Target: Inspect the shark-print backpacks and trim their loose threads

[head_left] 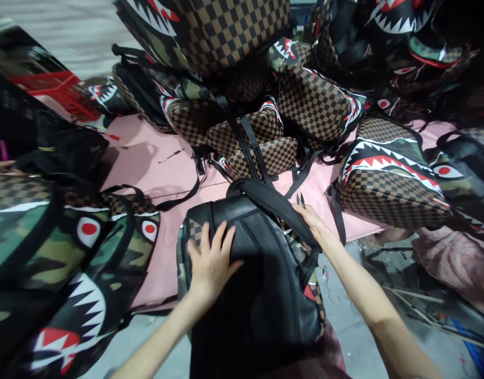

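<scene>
The black backpack (257, 279) is right under my hands, its padded back turned up to me, its top end over the near edge of the pink table (139, 152) and its lower part on my side of that edge. My left hand (210, 263) lies on the back panel with the fingers spread, pressing but not gripping. My right hand (312, 222) is closed on small dark snips (300, 200), their pointed tips sticking out past my fingers, just beside the shoulder strap (281, 210); I cannot tell whether the blades are parted.

Beyond my hands, checkered bags (261, 158) are heaped on the table, with a bigger checkered bag (239, 31) on top of the pile. To the right of my right hand sits a bag with a shark mouth (392, 176). To the left of my left hand, camouflage bags (123, 247) stand close together, each with a red eye. Ahead and left of that hand lies a thin pen-like tool (171, 156), and farther off is a red crate (60, 89).
</scene>
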Tool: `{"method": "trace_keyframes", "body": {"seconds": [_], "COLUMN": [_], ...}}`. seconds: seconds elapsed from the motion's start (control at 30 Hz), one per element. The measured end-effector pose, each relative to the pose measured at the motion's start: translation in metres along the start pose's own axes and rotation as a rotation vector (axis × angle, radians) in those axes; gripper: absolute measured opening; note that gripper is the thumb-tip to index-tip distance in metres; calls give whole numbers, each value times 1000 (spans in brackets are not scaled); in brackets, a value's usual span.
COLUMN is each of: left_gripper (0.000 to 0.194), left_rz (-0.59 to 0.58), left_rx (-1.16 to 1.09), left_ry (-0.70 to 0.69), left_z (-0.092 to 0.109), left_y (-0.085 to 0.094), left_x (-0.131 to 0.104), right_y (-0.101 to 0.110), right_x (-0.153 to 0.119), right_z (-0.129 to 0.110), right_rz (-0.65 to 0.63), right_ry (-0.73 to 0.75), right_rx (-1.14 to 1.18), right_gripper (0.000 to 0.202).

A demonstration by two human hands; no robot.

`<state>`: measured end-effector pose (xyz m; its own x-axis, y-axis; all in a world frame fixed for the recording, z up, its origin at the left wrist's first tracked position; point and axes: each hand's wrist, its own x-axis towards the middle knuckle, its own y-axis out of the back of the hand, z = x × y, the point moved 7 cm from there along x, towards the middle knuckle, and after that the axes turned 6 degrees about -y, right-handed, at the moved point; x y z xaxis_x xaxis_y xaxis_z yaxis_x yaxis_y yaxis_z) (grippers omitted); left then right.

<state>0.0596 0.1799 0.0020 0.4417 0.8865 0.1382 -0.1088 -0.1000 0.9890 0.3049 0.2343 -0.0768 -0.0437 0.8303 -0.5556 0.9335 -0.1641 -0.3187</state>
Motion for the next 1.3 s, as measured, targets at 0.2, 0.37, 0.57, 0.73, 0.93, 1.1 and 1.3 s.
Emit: {"method": "trace_keyframes", "body": {"seconds": [0.2, 0.37, 0.57, 0.73, 0.93, 1.1, 1.3], "left_gripper": [41, 17, 14, 13, 23, 26, 19], "left_rz": [128, 325, 357, 323, 451, 129, 94], "left_rx": [-253, -1175, -1384, -1377, -831, -246, -282], "left_ry": [674, 1069, 1065, 1031, 595, -43, 6], "left_z": [-136, -216, -217, -225, -197, -144, -159], "left_y": [32, -9, -42, -41, -12, -35, -55], "left_x": [-68, -41, -24, -30, 9, 90, 118], "right_y": [7, 16, 29, 35, 32, 18, -72], "right_x": [-13, -16, -16, -11, -19, -40, -35], "right_z": [12, 26, 34, 35, 25, -16, -73], "right_rz": [-5, 69, 127, 146, 199, 264, 274], "right_ry": [31, 22, 47, 78, 200, 436, 677], "right_rx": [-137, -189, -274, -321, -525, -905, -1374], "right_gripper": [27, 35, 43, 45, 47, 48, 47]}}
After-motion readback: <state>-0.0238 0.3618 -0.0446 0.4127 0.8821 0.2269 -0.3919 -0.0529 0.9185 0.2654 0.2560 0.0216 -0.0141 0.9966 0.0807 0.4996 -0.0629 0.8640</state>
